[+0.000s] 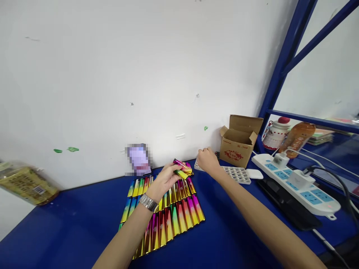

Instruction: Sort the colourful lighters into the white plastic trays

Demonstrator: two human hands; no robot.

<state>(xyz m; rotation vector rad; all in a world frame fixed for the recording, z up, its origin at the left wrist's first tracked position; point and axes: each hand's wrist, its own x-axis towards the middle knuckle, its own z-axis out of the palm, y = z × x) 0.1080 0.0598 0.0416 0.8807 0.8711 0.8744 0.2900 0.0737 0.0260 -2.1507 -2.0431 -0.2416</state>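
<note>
My left hand (167, 178) is closed around a few shiny gradient-coloured lighters (183, 172), pink, green and gold, with a metal-band watch (148, 203) on that wrist. Below it, rows of similar metallic lighters (175, 220) lie side by side on the blue table, partly covered by my left arm. My right hand (208, 160) is to the right, near the wall, with its fingers curled in over a white tray (235, 174) with round holes. Whatever those fingers hold, if anything, is hidden from view.
An open cardboard box (237, 147) stands behind the tray. On the right lie a white power strip (298, 186) with chargers and a black flat case (287, 203). A phone (139, 160) leans against the wall; a yellow bottle (28, 185) stands at far left.
</note>
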